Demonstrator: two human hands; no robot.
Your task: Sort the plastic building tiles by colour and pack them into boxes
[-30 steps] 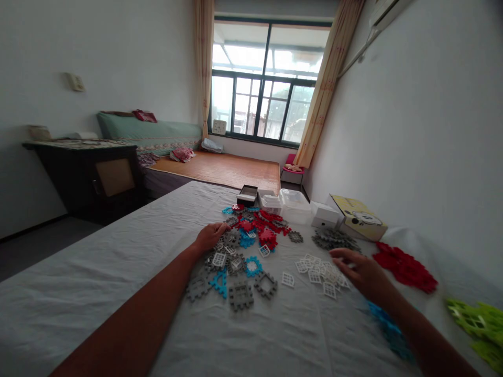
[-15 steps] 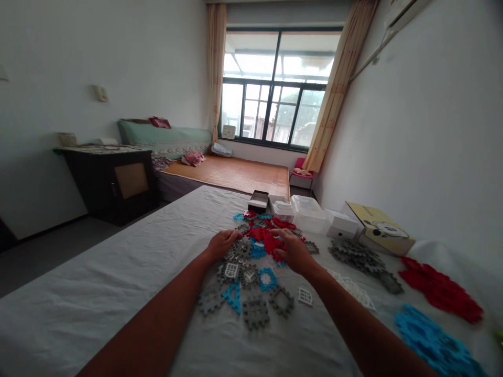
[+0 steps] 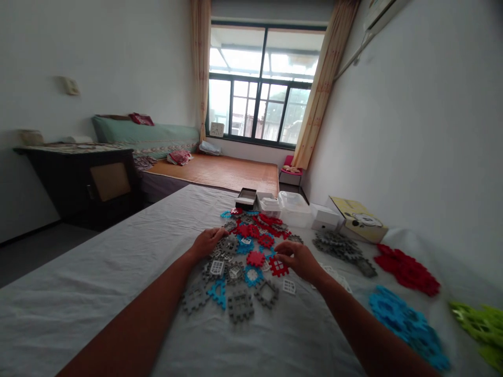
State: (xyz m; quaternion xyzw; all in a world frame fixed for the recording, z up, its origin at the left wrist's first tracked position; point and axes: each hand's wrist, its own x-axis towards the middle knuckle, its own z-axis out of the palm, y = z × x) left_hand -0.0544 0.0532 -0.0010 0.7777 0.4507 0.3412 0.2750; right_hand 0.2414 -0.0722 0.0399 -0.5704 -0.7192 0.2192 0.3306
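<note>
A mixed pile of flat plastic puzzle tiles (image 3: pixel 243 246) in grey, red, blue and white lies on a white sheet (image 3: pixel 118 272). My left hand (image 3: pixel 206 242) rests on the pile's left edge, fingers curled over grey tiles. My right hand (image 3: pixel 301 259) is at the pile's right side, its fingertips pinching a small red tile (image 3: pixel 278 266). Sorted heaps lie to the right: grey tiles (image 3: pixel 340 246), red tiles (image 3: pixel 406 269), blue tiles (image 3: pixel 408 324), green tiles (image 3: pixel 479 324), and white tiles partly hidden behind my right hand.
Clear plastic tubs (image 3: pixel 293 207), a small dark box (image 3: pixel 245 198), a white box (image 3: pixel 324 215) and a yellow cardboard box (image 3: pixel 359 219) stand at the far edge. A dark cabinet (image 3: pixel 82 180), a low bed with a mat (image 3: pixel 212 170) and a window lie beyond.
My right hand swung from the white heap to the mixed pile, then drew back toward me pinching a red tile. My left hand stayed on the pile.
</note>
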